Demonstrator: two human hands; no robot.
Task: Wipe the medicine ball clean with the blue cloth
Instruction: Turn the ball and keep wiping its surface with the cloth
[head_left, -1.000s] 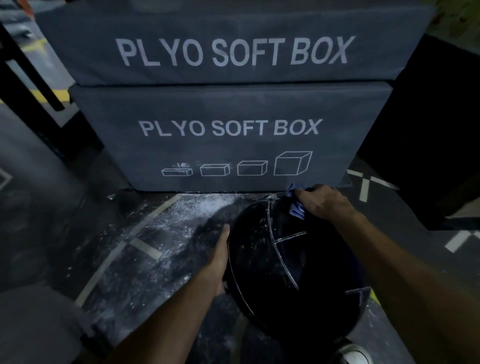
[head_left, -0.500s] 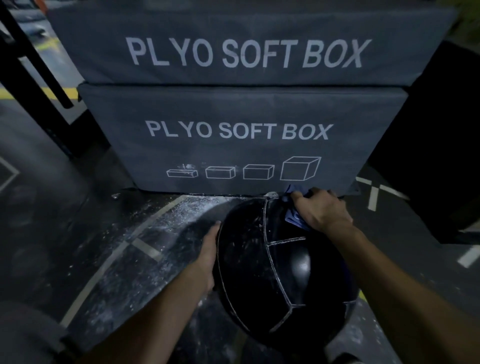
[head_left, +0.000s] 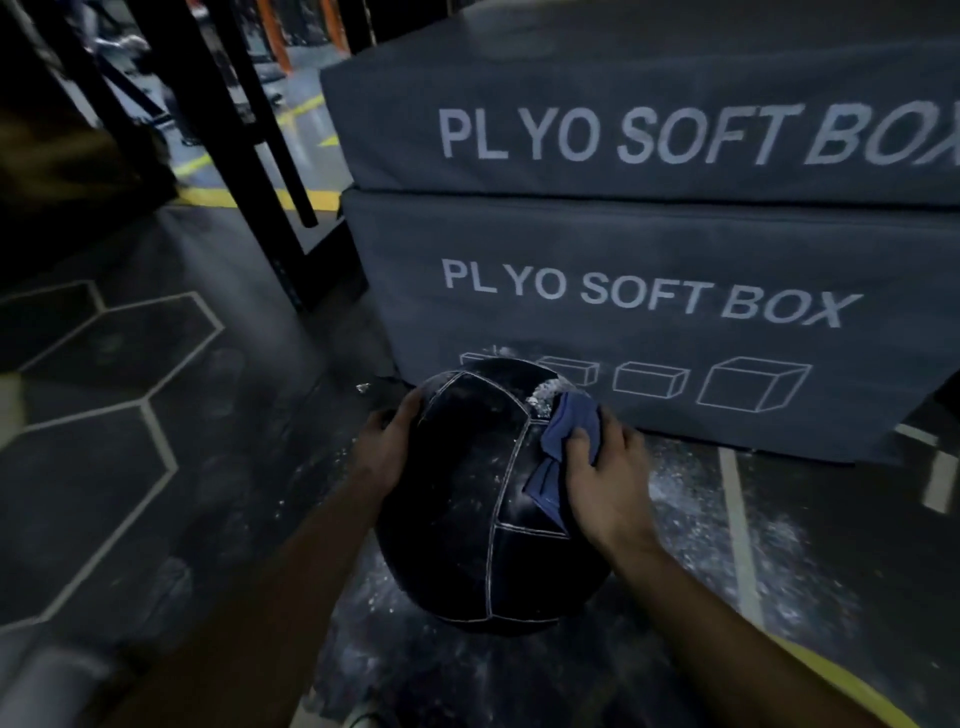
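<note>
Since 0.5 s ago the blue cloth (head_left: 563, 452) has slid from the ball's far top edge down its right face, and the camera has swung left.

Head view: the black medicine ball (head_left: 483, 499) sits on the chalk-dusted floor (head_left: 691, 525) just before 2 stacked plyo boxes (head_left: 649, 301). Being round, it has no long axis; its white seams run top to bottom. The right hand (head_left: 605, 483) presses the bunched cloth to the ball, fingers curled over it. The left hand (head_left: 387, 447) cups the ball's left side, fingers spread.
</note>
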